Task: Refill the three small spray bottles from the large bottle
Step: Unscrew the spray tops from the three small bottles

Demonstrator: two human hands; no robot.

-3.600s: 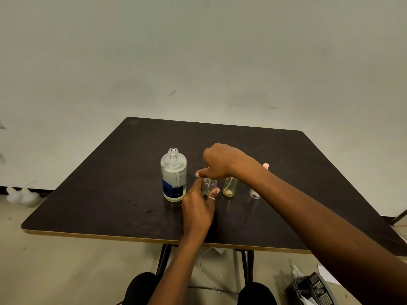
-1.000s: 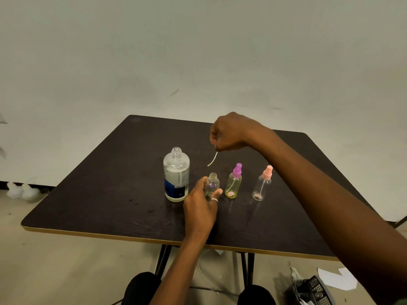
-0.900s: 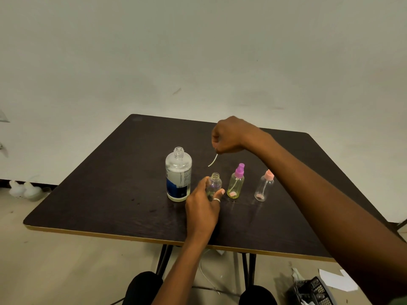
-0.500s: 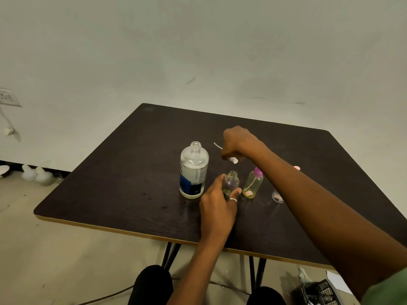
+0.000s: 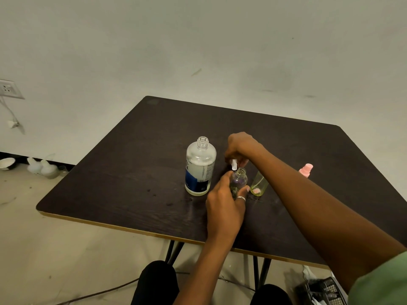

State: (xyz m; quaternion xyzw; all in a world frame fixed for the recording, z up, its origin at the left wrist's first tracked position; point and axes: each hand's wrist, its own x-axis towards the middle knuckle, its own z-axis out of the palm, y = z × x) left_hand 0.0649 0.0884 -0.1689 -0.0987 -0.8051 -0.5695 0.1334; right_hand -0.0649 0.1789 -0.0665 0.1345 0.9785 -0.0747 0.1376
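- Gripping the uncapped small spray bottle [image 5: 239,180] low on its body with the left hand [image 5: 224,208], fingers [image 5: 241,194] wrapped around it, just right of frame centre on the dark bench [image 5: 132,172].
- Pinching the white spray head [image 5: 234,165] in the right hand [image 5: 240,148], now down just above and left of the open neck; a second ago held high over the bench with its dip tube dangling, half a second ago already dropped toward the large bottle.
- Meaning, by judgement: first small bottle opened, pump on its way to being set aside, pouring not yet begun.
- Standing uncapped and upright just left of the held bottle: large bottle [image 5: 200,167], clear liquid up near its shoulder, close to the left hand but apart from it.
- Standing just right of the held bottle: yellow-green spray bottle [image 5: 259,186], top hidden behind the right forearm.
- Showing only a pink cap past the forearm at frame right: third spray bottle [image 5: 305,169].
- Open room: wide bare bench toward the upper part and left of the frame for laying the pump down; near edge well below the bottles.
- Tight spots: right forearm crossing over both capped bottles, so a careless withdrawal could tip them; large bottle's open mouth near the right hand.
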